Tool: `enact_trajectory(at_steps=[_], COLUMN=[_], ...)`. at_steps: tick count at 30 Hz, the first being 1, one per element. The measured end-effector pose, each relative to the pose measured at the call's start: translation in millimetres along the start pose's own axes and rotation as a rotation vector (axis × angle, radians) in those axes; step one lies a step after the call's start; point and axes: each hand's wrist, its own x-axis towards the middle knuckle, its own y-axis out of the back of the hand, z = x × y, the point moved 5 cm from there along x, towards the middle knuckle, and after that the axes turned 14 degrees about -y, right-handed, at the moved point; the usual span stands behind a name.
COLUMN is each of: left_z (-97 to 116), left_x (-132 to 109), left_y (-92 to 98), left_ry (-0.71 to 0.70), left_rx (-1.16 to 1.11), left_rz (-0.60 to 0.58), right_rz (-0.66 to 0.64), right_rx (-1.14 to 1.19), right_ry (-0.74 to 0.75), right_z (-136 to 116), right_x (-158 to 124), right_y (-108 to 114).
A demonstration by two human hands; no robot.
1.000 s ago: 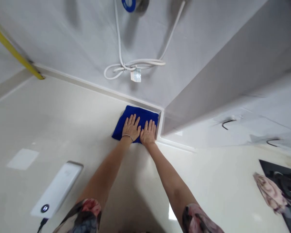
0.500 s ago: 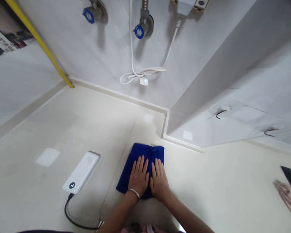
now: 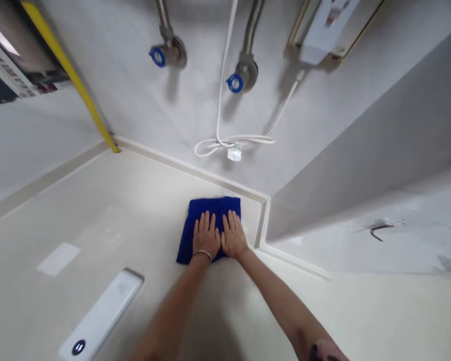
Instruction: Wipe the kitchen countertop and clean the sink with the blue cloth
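A folded blue cloth (image 3: 199, 213) lies flat on the cream countertop (image 3: 113, 210), close to the inner corner where the back wall meets a grey boxed column. My left hand (image 3: 205, 235), with a thin bracelet at the wrist, presses flat on the cloth with fingers stretched out. Beside it and touching it, my right hand (image 3: 233, 235) also lies flat on the cloth, fingers extended. Both arms reach forward from the bottom of the view.
A white power bank (image 3: 101, 316) lies on the counter at lower left. On the back wall hang two blue-handled valves (image 3: 236, 81), a coiled white cable (image 3: 233, 143) and a white device (image 3: 325, 30). A yellow pipe (image 3: 75, 82) runs down at left. A hook (image 3: 378, 230) sticks to the right wall.
Both hands have pushed the blue cloth away from me, back toward the wall corner, after drawing it near half a second ago. The view has tilted upward.
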Motion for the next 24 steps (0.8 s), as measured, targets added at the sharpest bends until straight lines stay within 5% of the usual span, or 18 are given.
enact_trajectory(at_steps=[7, 13, 18, 24], left_z=[-33, -48, -38, 12], left_x=[87, 128, 104, 19], left_y=[-10.8, -13.5, -14.4, -11.2], left_ry=[0.016, -0.076, -0.183, -0.271], left_rx=[-0.029, -0.045, -0.057, -0.056], left_rz=[-0.026, -0.078, -0.103, -0.13], right_rz=[0.04, 0.055, 0.02, 0.022], right_rx=[0.031, 0.109, 0.098, 0.148], right_ry=[-0.181, -0.247, -0.319, -0.346], right_z=[10, 12, 6, 3], right_x=[79, 95, 47, -66], right_y=[0, 0, -1, -2])
